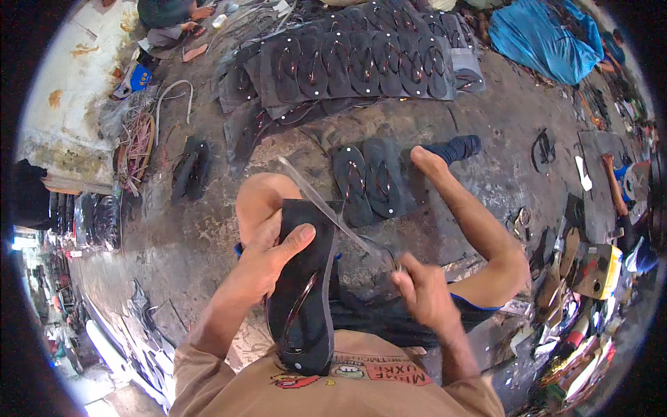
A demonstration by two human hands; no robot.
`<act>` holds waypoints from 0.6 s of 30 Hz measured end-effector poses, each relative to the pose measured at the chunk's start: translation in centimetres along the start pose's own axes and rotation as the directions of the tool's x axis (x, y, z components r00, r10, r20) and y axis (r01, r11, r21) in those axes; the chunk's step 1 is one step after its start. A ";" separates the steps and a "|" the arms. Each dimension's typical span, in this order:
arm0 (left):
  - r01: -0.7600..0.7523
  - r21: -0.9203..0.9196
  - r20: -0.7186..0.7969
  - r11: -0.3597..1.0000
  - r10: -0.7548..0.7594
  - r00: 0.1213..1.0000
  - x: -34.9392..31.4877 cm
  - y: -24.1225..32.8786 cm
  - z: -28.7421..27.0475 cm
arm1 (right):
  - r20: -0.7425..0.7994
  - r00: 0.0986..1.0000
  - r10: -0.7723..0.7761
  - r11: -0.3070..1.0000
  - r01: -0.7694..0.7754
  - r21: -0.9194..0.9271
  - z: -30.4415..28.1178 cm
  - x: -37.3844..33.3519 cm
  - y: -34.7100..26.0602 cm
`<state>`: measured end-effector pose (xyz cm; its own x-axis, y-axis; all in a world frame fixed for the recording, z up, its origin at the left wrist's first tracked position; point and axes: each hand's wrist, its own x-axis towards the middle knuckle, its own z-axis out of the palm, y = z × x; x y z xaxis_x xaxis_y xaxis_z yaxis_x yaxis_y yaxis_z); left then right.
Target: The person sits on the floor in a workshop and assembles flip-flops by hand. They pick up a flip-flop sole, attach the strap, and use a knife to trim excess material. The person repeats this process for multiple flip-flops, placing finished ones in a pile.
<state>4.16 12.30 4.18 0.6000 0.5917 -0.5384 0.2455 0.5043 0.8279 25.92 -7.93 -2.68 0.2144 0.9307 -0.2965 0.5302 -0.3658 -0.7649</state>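
Steadying a black flip-flop [306,267] above your lap, your left hand [262,263] is clamped on it, thumb pressed across the face near the end away from you. The flip-flop's other end, marked with a white dot, lies against your tan shirt [250,389], and its shiny dark strap shows between the two ends.

Your right hand [425,290] has its fingers drawn together on the lower end of a grey strip [318,200]; blur leaves you unable to tell whether they also pinch something else. From there the strip slants up past the flip-flop's right edge to a free end above your left knee [267,187].

On the floor [215,215], a pair of black flip-flops [356,184] sits between your left knee and your right foot [455,148]. Nearer the floor's left edge lies another dark pair [191,169]. Toward its far edge, many more strapped flip-flops [366,69] stand in close rows. A blue sheet [542,42] lies by the far right corner, and a yellow-sided box [613,271] sits along the right edge.
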 end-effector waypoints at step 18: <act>-0.549 -0.155 -0.571 0.821 0.379 0.728 2.8 5.7 -6.0 | -0.425 0.854 0.300 0.739 0.074 0.669 -4.8 11.3 3.8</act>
<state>2.68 20.62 6.38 0.0949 0.9811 -0.1684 -0.2458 0.1870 0.9511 34.29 1.16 -6.15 0.6911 0.6820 -0.2394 -0.1411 -0.1975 -0.9701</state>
